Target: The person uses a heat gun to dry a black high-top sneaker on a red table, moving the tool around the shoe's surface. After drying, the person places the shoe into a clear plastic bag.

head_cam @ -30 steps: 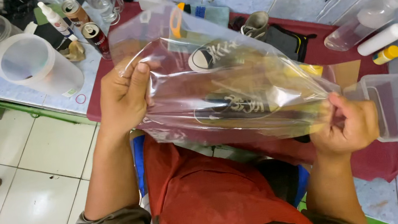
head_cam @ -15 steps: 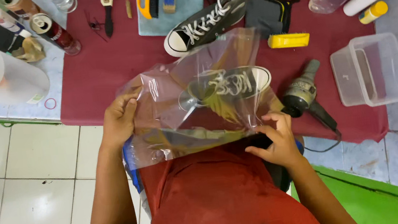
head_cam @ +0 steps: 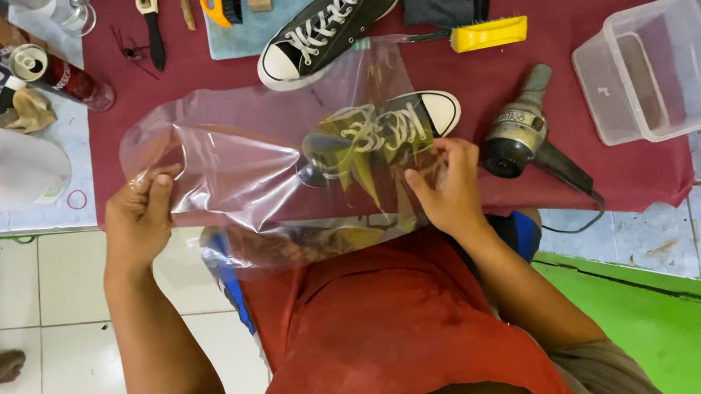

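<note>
Both forearms reach forward from the body, elbows bent and tucked near the red apron (head_cam: 403, 333), and the two hands hold a clear plastic bag (head_cam: 248, 160) stretched sideways between them above the near edge of the tabletop (head_cam: 614, 165), which is covered in dark red cloth.

The left hand (head_cam: 139, 218) is closed on the bag's left end, thumb on top and fingers curled under, pinching the crumpled film. The left wrist is straight and the forearm runs nearly upright in the head view.

The right hand (head_cam: 449, 189) is closed on the bag's right part, fingers bent and pressing the plastic just below a dark grey high-top sneaker (head_cam: 383, 135) with white laces and a white toe cap. That sneaker lies on its side inside the bag, toe pointing right, with something yellowish beside it under the film. The right forearm angles in from the lower right.

A second matching sneaker (head_cam: 328, 17) lies on the tabletop beyond the bag, close to its far edge. A hair dryer (head_cam: 521, 136) lies just right of the right hand, and a clear plastic box (head_cam: 655, 66) sits further right. A yellow brush (head_cam: 486, 33) lies behind the bag, and spray cans (head_cam: 55, 77) stand at the far left
</note>
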